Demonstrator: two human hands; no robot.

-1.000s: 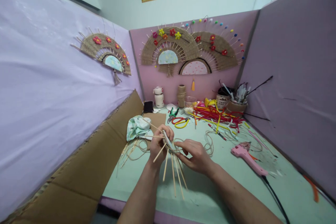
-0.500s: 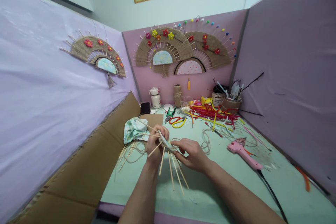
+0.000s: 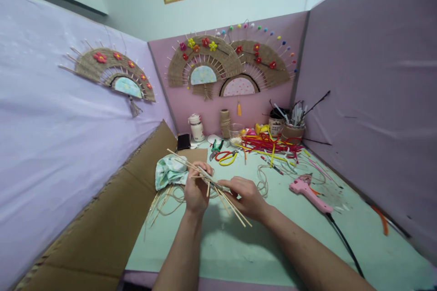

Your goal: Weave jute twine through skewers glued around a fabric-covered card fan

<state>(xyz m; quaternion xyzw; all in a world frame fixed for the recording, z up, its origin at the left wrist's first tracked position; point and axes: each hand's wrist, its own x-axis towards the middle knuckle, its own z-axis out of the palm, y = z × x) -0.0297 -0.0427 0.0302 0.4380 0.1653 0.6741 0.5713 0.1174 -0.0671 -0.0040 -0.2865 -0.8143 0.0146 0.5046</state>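
Above the middle of the table, my left hand (image 3: 197,192) is closed around a small unfinished fan (image 3: 214,185), a cloth-covered centre with thin wooden sticks (image 3: 235,211) radiating from it. The fan is tilted nearly edge-on, its sticks pointing toward me and to the upper left. Against its right edge, my right hand (image 3: 247,196) is closed, thumb and index finger pinching twine there; the fingertips are partly hidden. Left of my hands lies a crumpled green-and-white cloth (image 3: 170,173), with loose sticks (image 3: 160,202) beside it.
A pink glue gun (image 3: 310,195) with a black cord lies at right. Farther back are orange-and-yellow scissors (image 3: 227,158), green-handled pliers (image 3: 217,146), a twine spool (image 3: 225,123) and red pipe cleaners (image 3: 273,144). A cardboard panel (image 3: 112,218) edges the left. Finished fans (image 3: 205,57) hang behind.
The fan has been tipped so that its face turns away and its sticks now show nearly edge-on. Both hands keep their hold, and the whole view has shifted slightly.
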